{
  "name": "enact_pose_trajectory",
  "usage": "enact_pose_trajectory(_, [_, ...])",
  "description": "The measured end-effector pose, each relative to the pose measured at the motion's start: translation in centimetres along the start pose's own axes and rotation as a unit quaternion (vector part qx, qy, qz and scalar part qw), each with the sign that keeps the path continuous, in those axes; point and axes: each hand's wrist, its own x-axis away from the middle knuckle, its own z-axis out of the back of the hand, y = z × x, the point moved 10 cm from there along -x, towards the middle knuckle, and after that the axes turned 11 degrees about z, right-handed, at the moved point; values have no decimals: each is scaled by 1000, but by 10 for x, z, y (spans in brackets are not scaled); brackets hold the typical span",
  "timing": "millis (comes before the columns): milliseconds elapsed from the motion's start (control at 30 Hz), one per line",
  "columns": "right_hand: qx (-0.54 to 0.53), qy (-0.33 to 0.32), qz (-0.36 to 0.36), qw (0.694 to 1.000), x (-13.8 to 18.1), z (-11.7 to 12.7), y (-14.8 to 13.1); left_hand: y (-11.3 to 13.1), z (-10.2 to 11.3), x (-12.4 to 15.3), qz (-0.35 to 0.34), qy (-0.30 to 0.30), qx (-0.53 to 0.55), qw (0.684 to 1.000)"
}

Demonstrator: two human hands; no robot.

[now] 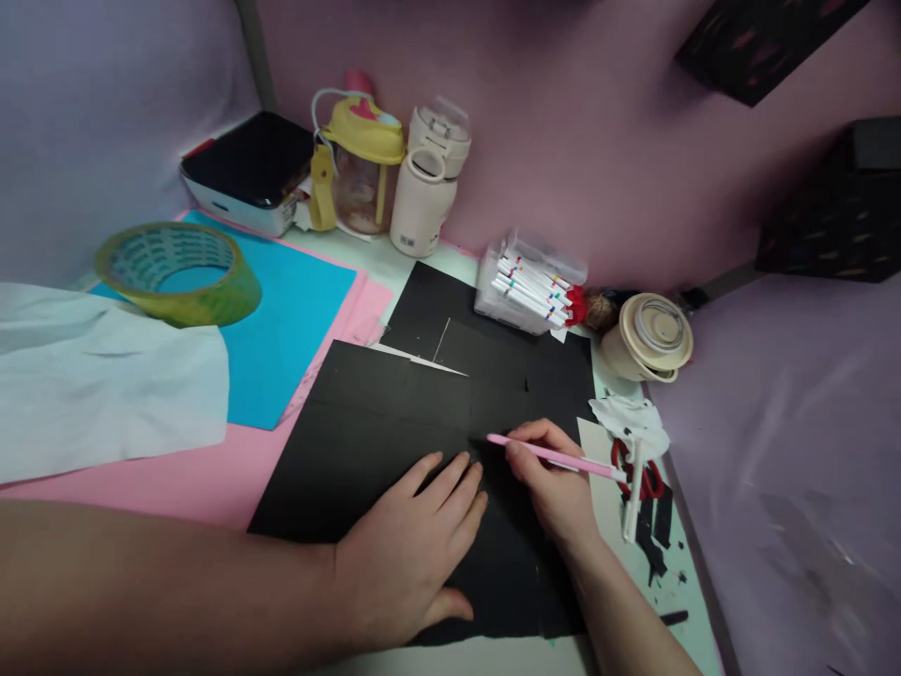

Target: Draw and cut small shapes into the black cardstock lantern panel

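Black sheet (352, 422): matt, smooth paper. Pink pen (556, 455): smooth plastic. Tape roll (211, 302): shiny plastic. Pen box (498, 306): clear plastic. Blue sheet (296, 300): smooth, matt paper.

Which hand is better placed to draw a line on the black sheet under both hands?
Probably the right hand: it holds the pink pen, one end pointing towards the black sheet. The left hand rests palm down there, holding no pen.

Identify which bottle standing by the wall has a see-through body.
The yellow-lidded bottle, just left of the cream bottle in the picture: its body is clear, whereas the cream one's is opaque.
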Motion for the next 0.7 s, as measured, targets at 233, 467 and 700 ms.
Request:
enact_pose_trajectory(233, [70,-65,149,984,3,-16,-35,-3,-1,0,-6,-7,9,1000])
enact_pose_trajectory(467, [76,-70,121,987,3,-12,-27,-3,0,-1,1,-2,13,1000])
enact_pose_trajectory(700, [68,-36,91,993,2,5,-27,1,5,1,0,-7,-14,1000])
